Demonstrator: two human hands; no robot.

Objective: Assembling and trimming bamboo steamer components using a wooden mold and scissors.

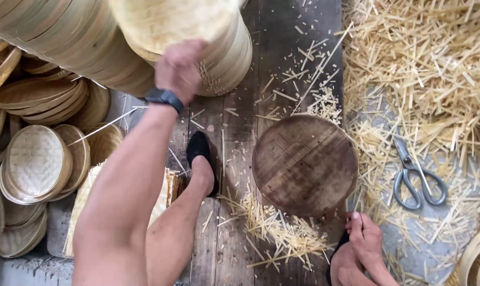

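Note:
My left hand (179,69), with a dark watch on its wrist, reaches forward and grips the near edge of a leaning stack of round woven bamboo trays (219,32). My right hand (364,246) lies low at the bottom right, fingers together, beside something black. It is partly cut off by the frame edge, so whether it holds anything is unclear. Just above it sits a round, scarred wooden block (303,164) on the plank floor.
A second leaning stack of trays (65,32) fills the top left, with loose trays (33,161) scattered below it. My foot in a black shoe (200,153) rests left of the block. Grey scissors (415,177) lie at the right among bamboo offcuts (420,69).

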